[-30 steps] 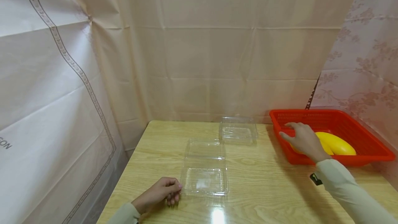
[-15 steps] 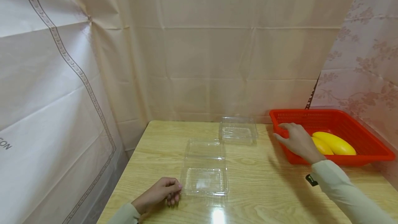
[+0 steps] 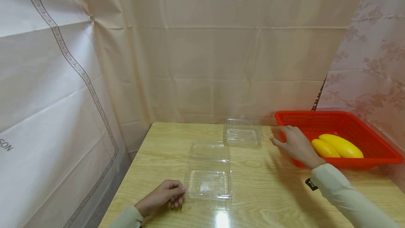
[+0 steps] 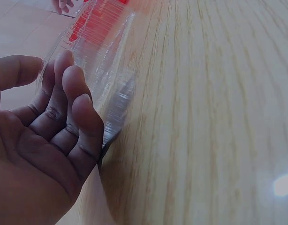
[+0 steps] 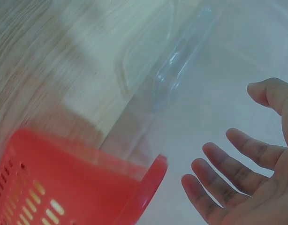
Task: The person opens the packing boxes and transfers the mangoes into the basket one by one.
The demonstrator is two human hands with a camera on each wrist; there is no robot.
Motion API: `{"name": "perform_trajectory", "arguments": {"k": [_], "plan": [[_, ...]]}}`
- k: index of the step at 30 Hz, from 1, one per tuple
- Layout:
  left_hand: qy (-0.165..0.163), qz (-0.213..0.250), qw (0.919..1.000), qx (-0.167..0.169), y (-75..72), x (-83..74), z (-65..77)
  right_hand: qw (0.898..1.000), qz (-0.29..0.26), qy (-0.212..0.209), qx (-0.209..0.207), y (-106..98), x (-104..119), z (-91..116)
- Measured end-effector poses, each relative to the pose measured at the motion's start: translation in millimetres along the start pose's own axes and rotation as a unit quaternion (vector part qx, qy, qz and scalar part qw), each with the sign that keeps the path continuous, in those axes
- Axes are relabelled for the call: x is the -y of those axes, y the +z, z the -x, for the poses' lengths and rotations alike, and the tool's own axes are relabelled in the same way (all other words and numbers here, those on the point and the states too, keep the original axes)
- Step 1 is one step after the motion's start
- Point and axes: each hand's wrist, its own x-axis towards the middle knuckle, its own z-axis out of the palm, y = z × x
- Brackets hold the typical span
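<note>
My left hand [image 3: 169, 194] rests at the near left edge of an opened clear plastic clamshell box [image 3: 208, 182], pinching its rim between thumb and forefinger; the other fingers curl loosely. In the left wrist view the box's ribbed wall [image 4: 99, 33] rises beyond those fingers. My right hand [image 3: 295, 145] hovers over the left rim of a red plastic basket [image 3: 376, 140], fingers spread and holding nothing. Inside the basket lie two smooth, yellow, mango-like fruits [image 3: 343, 146], side by side. The right wrist view shows the spread fingers [image 5: 219, 187] beside the basket's corner.
A second clear plastic box [image 3: 243, 134] stands at the table's back edge, left of the basket. Cloth curtains [image 3: 209, 52] hang behind and on both sides of the wooden table [image 3: 262, 192].
My right hand has moved left, from over the fruits to the basket's left rim, uncovering more of the nearer fruit. My left hand and both clear boxes have stayed in place.
</note>
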Motion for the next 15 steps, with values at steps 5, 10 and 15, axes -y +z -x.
{"name": "perform_trajectory", "arguments": {"k": [5, 10, 15], "plan": [[0.000, 0.002, 1.0000, 0.001, 0.3, -0.4, 0.1, 1.000, -0.007, -0.022, -0.018, 5.3, 8.2, -0.3], [0.002, 0.002, 1.0000, 0.002, 0.1, -0.2, -0.4, 0.999, -0.012, -0.034, -0.022, 12.4, 13.8, -1.1], [0.002, 0.003, 1.0000, 0.003, -0.6, 0.4, -0.9, 0.999, -0.003, -0.045, -0.028, 18.8, 17.2, -0.7]]}}
